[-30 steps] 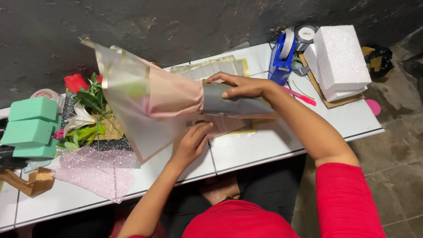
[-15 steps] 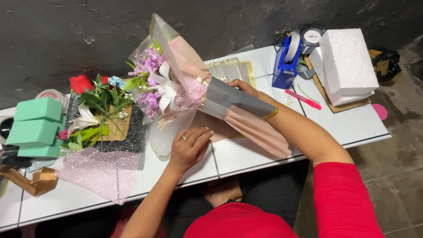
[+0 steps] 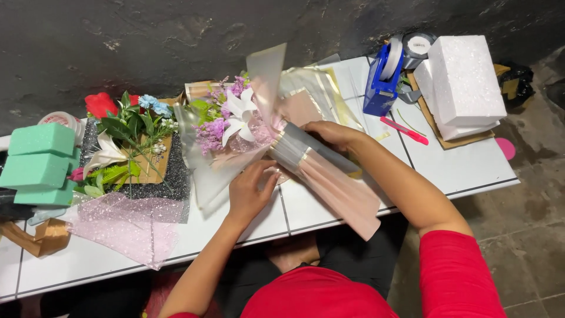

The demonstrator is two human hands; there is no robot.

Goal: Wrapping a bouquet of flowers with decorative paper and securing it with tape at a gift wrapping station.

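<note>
While your right hand (image 3: 329, 132) grips bouquet (image 3: 247, 126) neck, left hand (image 3: 250, 191) presses pink wrap (image 3: 338, 188) flat; wrap on, neck untied, tape dispenser (image 3: 384, 79) untouched on bench (image 3: 447, 162).

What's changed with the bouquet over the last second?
The bouquet has been turned over: its flowers now face up and its stem end points toward the person. The right hand still grips the wrap's neck; the left hand stays under it. The foam blocks and tape dispenser are unmoved.
</note>
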